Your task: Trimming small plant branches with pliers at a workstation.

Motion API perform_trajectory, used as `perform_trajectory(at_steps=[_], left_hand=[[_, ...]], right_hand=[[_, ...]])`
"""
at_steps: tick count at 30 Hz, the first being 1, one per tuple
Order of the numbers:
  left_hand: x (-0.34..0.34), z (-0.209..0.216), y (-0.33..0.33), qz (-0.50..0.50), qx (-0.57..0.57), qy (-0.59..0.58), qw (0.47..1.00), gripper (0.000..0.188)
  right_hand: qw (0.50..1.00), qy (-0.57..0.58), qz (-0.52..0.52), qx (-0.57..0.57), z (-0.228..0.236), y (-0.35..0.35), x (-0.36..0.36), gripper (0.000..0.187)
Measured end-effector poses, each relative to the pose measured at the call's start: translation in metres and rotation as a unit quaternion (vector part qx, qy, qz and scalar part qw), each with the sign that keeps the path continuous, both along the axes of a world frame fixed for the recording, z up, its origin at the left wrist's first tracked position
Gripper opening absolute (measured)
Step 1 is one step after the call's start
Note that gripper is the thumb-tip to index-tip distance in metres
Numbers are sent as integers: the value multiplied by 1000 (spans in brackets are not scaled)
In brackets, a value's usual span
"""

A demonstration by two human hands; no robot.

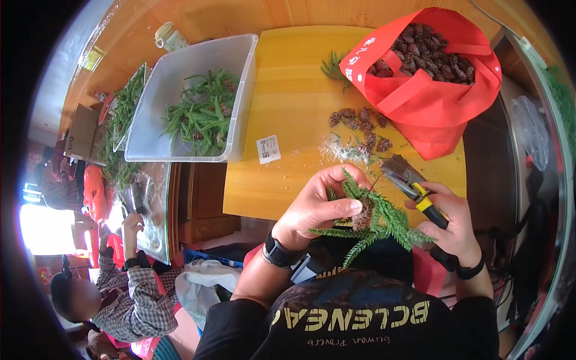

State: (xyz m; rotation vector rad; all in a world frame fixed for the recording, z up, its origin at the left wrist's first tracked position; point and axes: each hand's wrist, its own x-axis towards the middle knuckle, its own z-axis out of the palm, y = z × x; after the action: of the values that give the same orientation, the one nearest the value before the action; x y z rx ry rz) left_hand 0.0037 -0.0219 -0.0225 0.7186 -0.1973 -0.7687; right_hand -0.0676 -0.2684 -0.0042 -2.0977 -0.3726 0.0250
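red bag (432,114), yellow table (294,102), green sprig (384,219)

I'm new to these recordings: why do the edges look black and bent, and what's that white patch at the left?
Head view: fisheye lens curves the yellow table and leaves black corners; the white patch is overexposed daylight; the centre, with the green sprig, stays sharp.

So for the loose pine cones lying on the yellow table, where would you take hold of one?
Judging by the view, pinch one of the loose pine cones across its short middle, fingers from above, since they lie flat on the yellow table. Start at the cluster's near edge, away from the red bag. The left hand already holds a sprigged cone; the right hand holds pliers.
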Motion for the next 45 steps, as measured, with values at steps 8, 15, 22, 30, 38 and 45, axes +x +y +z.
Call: perform_trajectory(at_steps=[8,15,22,30,38,45], left_hand=[[4,-8,6,36,43,-153,987,25],[3,-5,5,90,103,-235,962,25],[-2,-1,5,123,152,-263,945,23],[-6,9,2,262,351,-542,717,25],[-8,-1,2,233,211,-336,888,23],[-5,-4,5,188,153,-299,923,25]], right_hand=[[999,-39,-26,-19,7,12,0,27],[997,-58,-43,-28,8,13,-1,29],[991,-99,-42,-75,13,13,-1,23],[950,-214,-82,-213,25,21,-1,25],[980,-137,-16,-143,33,20,7,27],[982,-120,-17,-145,35,13,7,26]])
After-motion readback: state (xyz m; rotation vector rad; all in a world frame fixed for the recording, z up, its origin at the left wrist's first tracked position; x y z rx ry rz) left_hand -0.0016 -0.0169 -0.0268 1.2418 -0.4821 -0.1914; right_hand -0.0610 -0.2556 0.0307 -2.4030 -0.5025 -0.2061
